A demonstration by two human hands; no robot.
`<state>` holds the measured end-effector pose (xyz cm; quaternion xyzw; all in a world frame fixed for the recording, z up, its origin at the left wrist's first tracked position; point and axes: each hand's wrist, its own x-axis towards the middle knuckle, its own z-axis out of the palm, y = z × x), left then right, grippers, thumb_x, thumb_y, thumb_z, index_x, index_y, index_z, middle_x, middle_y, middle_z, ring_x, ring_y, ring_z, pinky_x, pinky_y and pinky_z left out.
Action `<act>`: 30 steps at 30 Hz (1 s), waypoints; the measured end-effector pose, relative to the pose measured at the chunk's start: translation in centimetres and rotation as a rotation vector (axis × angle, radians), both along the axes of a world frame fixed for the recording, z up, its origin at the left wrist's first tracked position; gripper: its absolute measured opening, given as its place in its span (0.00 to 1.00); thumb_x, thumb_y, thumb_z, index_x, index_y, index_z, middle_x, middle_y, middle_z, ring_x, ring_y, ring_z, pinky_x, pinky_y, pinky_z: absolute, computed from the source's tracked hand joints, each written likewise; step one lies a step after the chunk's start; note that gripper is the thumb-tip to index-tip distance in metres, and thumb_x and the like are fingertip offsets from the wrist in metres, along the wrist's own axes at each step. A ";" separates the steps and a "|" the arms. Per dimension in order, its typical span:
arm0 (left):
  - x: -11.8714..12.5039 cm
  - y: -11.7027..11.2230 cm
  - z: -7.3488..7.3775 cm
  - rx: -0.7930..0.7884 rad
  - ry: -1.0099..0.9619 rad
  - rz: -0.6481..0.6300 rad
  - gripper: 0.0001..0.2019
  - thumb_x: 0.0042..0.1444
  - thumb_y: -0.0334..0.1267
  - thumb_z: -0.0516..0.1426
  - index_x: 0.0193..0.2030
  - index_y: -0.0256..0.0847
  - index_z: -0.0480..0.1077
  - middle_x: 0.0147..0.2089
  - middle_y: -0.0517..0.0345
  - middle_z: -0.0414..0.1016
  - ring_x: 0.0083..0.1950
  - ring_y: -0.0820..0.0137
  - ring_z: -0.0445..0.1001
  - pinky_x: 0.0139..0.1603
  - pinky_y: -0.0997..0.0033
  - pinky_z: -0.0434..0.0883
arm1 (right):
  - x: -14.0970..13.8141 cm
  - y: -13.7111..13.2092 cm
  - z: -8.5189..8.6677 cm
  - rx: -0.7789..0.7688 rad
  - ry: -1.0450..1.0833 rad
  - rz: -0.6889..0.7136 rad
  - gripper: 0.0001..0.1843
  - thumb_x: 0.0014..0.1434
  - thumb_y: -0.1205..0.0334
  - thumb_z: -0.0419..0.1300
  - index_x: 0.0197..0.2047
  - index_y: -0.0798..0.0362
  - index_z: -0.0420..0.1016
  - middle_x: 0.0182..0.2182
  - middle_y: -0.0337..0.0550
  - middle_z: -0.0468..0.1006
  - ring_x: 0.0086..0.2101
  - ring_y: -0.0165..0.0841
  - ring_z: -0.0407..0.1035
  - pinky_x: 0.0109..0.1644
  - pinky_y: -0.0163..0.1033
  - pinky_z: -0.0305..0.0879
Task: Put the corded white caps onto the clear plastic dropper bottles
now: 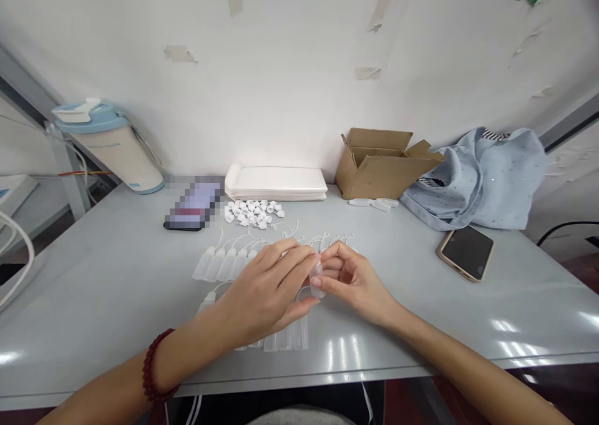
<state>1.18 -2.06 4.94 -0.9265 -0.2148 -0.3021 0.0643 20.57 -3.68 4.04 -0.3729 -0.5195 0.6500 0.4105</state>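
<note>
"Item in hand?"
"One clear plastic bottle [317, 281], upright, pinched by the right hand [355, 283], the left hand [266, 289] curled against it from the other side."
"Around it?"
"A row of similar bottles [219, 264] lies on the surface [93, 288] just behind the hands, more under the left. Farther off: white caps [253, 213], stacked paper trays [276, 183], a cardboard box [384, 169], a phone [465, 253]."
</note>
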 end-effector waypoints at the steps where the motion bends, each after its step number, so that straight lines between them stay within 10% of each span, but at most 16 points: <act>1: 0.0 -0.2 0.0 0.000 0.001 -0.012 0.19 0.57 0.36 0.58 0.53 0.29 0.64 0.48 0.42 0.73 0.51 0.55 0.68 0.49 0.56 0.71 | 0.2 0.1 0.1 0.004 -0.022 0.026 0.17 0.50 0.59 0.69 0.35 0.50 0.63 0.31 0.38 0.80 0.35 0.33 0.77 0.41 0.40 0.72; 5: 0.0 -0.9 0.2 -0.129 -0.001 -0.094 0.19 0.54 0.36 0.58 0.52 0.32 0.64 0.47 0.44 0.73 0.50 0.56 0.67 0.50 0.56 0.70 | 1.7 0.9 0.3 0.146 -0.230 0.098 0.13 0.53 0.53 0.66 0.27 0.52 0.69 0.22 0.38 0.79 0.27 0.32 0.76 0.31 0.35 0.69; 13: 0.0 -1.8 1.3 -0.574 0.168 -0.260 0.17 0.51 0.36 0.61 0.48 0.37 0.68 0.45 0.54 0.75 0.48 0.62 0.65 0.48 0.64 0.68 | 3.6 1.6 1.5 0.375 -0.433 -0.341 0.31 0.63 0.47 0.52 0.12 0.54 0.67 0.09 0.38 0.68 0.16 0.28 0.69 0.24 0.33 0.62; 30: 0.2 -2.0 -0.9 -0.361 0.343 -0.136 0.14 0.57 0.45 0.58 0.43 0.37 0.68 0.40 0.51 0.71 0.45 0.59 0.66 0.44 0.61 0.66 | 2.8 2.0 0.3 0.394 -0.546 -0.268 0.27 0.62 0.49 0.54 0.15 0.54 0.66 0.13 0.38 0.72 0.17 0.26 0.63 0.25 0.33 0.59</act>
